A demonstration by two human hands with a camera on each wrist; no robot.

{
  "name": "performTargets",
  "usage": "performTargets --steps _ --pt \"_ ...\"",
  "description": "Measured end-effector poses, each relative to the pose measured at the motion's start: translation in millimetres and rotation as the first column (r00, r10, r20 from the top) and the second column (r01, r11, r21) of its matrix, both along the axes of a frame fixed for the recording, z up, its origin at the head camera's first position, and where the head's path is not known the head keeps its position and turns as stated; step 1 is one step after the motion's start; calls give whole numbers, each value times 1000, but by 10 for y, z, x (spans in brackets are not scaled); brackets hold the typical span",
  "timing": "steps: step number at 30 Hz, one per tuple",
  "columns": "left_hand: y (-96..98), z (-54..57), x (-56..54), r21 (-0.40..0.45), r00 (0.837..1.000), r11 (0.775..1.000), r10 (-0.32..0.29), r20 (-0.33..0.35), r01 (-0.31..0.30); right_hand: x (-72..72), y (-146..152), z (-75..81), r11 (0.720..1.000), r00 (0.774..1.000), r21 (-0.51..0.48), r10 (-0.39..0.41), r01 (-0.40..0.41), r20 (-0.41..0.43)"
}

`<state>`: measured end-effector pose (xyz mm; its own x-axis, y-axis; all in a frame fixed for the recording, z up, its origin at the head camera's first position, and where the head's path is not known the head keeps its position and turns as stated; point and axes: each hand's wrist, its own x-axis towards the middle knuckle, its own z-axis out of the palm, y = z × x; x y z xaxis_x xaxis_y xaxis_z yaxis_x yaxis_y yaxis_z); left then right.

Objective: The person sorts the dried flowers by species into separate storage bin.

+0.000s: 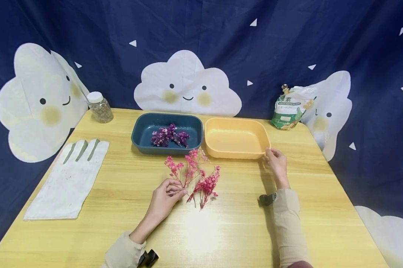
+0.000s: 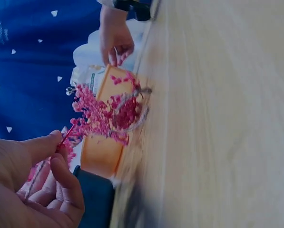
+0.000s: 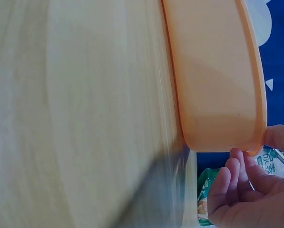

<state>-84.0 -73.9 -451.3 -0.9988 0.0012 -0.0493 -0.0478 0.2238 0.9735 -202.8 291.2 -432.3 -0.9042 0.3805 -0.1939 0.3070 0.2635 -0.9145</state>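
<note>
One wiry, feathery pink sprig point(image 1: 190, 167) is pinched in the left hand point(image 1: 164, 198), near a fluffy pink bunch point(image 1: 206, 184) on the wood-grained table point(image 1: 127, 203); we see the right hand point(image 1: 278, 165) gripping the smooth, round-cornered yellow tub point(image 1: 235, 153) by its rim, beside a blue tub point(image 1: 159, 150)

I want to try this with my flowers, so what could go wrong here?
The thin-stemmed pink sprig pinched by the left hand could snap if squeezed hard. The loose pink flowers beside it might tangle and get dragged along. The right hand holds the yellow tray at one corner, so a tug could make it slide.
</note>
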Motion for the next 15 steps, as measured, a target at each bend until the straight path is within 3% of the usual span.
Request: performTargets --steps 6,15 --pt "-7 -60 -21 64 984 997 -47 171 37 -3 0 -5 1000 1000 3 3 -3 -1" --pt "-54 -112 -21 46 950 986 -166 266 160 -16 -12 -1 1000 1000 11 -18 18 -2"
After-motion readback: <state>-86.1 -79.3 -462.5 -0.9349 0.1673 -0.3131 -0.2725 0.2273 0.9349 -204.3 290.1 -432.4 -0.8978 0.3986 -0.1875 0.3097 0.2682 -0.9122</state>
